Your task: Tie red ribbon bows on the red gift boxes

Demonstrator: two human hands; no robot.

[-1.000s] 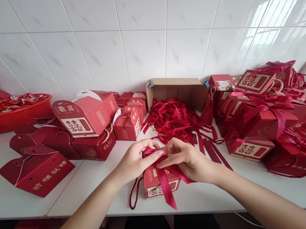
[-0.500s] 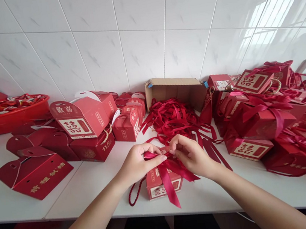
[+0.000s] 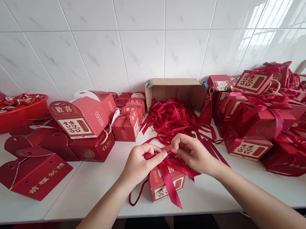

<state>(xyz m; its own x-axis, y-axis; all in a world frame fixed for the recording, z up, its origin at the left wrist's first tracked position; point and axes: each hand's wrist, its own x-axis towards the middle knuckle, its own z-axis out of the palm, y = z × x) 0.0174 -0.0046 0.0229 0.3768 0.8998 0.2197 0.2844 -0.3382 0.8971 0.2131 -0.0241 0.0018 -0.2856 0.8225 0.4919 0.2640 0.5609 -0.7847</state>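
In front of me a small red gift box (image 3: pixel 157 184) with a white printed label stands near the table's front edge. A dark red ribbon (image 3: pixel 170 188) lies over its top, one tail hanging down the front and another spreading right. My left hand (image 3: pixel 144 161) pinches the ribbon between thumb and fingers at the box's upper left. Close beside it, my right hand (image 3: pixel 191 154) is closed in a pinch on the ribbon at the upper right. The knot area between the fingertips is partly hidden. A dark red rope handle (image 3: pixel 138 195) loops out on the left of the box.
Behind the hands, loose ribbons (image 3: pixel 173 117) spill from a cardboard box (image 3: pixel 175 83). Stacked red boxes (image 3: pixel 82 118) stand at left, before a red basin (image 3: pixel 14 119) of wrapped sweets. Ribboned boxes (image 3: pixel 267 119) pile up at right. A tiled wall (image 3: pixel 143 47) closes off the back.
The gift box has shifted slightly to the right and turned a little. Both hands stay on the ribbon, nearly in the same place.
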